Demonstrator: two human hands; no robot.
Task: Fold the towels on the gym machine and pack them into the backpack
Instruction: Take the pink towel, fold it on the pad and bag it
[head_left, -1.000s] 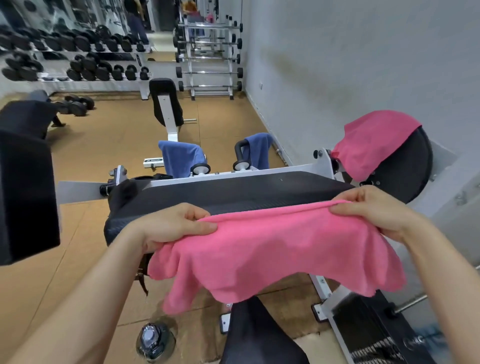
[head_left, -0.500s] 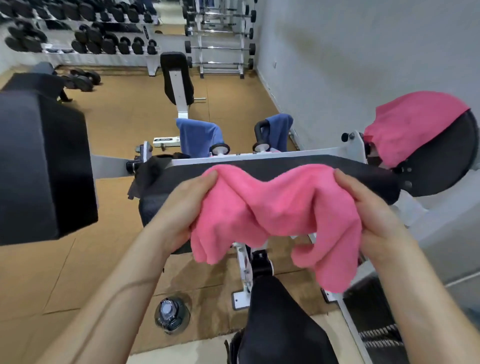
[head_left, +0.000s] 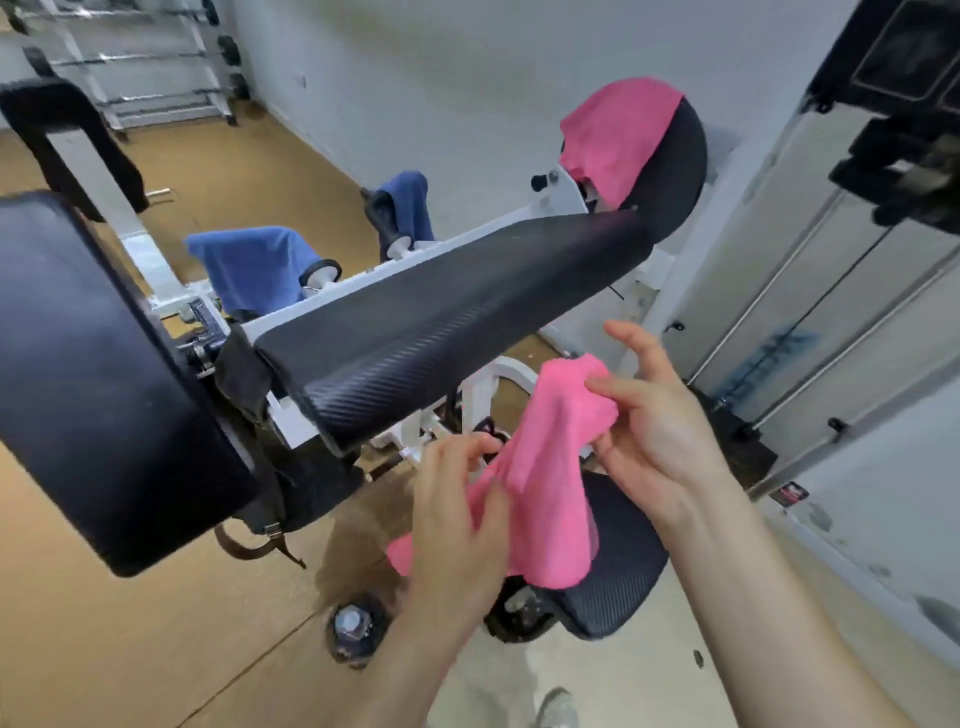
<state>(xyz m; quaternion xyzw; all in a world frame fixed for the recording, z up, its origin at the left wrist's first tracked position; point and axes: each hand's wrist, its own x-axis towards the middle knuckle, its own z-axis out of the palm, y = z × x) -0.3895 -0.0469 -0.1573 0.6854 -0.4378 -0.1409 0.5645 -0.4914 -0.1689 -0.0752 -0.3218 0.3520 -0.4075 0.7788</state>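
A pink towel (head_left: 545, 478) hangs bunched in the air below the machine's long black pad (head_left: 441, 312). My right hand (head_left: 654, 431) pinches its top between thumb and fingers, the other fingers spread. My left hand (head_left: 457, 525) grips its lower left part. A second pink towel (head_left: 613, 135) drapes over the round black pad at the upper right. Two blue towels hang behind the long pad, one (head_left: 249, 270) on the left roller and one (head_left: 410, 202) further back. A dark backpack (head_left: 270, 467) with straps hangs at the long pad's left end, mostly hidden.
A big black pad (head_left: 93, 374) fills the left foreground. The machine's black seat (head_left: 618, 582) is under the towel. A weight stack with cables (head_left: 831, 322) stands on the right. A round metal foot (head_left: 353, 623) sits on the brown floor; barbell racks (head_left: 145, 78) stand far back.
The pink towel has come off the long pad and moved down and right, gathered into a hanging bunch between both hands. The view has swung to the right.
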